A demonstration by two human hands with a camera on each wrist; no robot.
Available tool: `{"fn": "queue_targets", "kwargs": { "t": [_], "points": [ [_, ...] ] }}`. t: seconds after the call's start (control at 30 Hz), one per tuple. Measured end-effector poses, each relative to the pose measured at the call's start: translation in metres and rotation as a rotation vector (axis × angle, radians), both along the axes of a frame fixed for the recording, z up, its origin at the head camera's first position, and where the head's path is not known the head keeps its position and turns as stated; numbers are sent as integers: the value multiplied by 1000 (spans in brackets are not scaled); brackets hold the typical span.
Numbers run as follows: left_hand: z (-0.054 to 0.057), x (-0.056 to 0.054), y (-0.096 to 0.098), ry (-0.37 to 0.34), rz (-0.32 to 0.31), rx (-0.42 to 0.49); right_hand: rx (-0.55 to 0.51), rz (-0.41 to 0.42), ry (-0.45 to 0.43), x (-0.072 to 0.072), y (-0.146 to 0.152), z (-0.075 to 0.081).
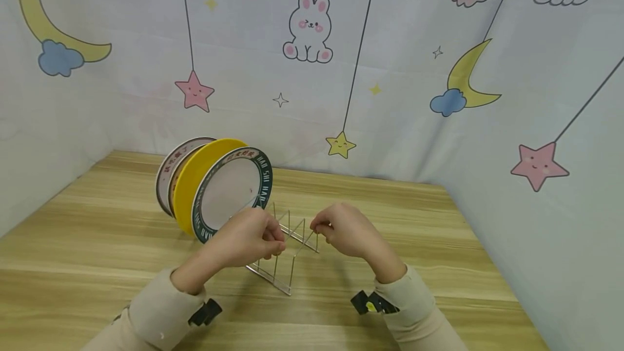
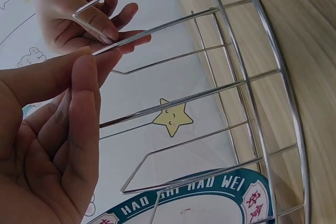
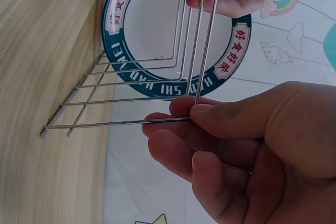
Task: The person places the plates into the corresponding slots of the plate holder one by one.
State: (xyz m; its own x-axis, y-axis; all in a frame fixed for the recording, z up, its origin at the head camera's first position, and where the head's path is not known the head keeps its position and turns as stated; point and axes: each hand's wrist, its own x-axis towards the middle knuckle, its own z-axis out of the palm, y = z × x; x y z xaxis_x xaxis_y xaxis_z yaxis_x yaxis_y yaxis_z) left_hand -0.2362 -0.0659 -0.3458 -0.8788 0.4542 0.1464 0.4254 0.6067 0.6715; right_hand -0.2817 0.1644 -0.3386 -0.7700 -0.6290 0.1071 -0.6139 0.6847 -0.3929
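Note:
A metal wire plate rack (image 1: 268,279) stands on the table between both hands, its upright dividers rising from two base rails. My left hand (image 1: 251,236) pinches the top of the end divider at its near corner with thumb and forefinger. At the far corner of that divider, my right hand (image 1: 348,232) pinches the wire, as the right wrist view shows, its other fingers loosely bent. Left of the hands, a white plate with a dark green lettered rim (image 1: 231,194) stands on edge in the rack. Behind it are a yellow plate (image 1: 187,191) and other plates (image 1: 163,183), partly hidden.
The wood-grain table (image 1: 414,286) reaches to a white cloth backdrop (image 1: 244,58) printed with stars, moons and rabbits. A side panel of the same cloth (image 1: 575,232) borders the table on the right.

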Motion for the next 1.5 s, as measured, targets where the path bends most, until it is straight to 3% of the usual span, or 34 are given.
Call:
{"fn": "queue_targets", "kwargs": {
  "t": [0.6, 0.97, 1.5],
  "points": [
    [4, -2, -5, 13, 16, -37, 58, 22, 10, 8, 0, 7],
    [3, -7, -7, -37, 102, -30, 94, 58, -7, 13, -1, 11],
    [-3, -16, -10, -6, 187, -43, 150, 102, 11, 22, -7, 15]
  ]
}}
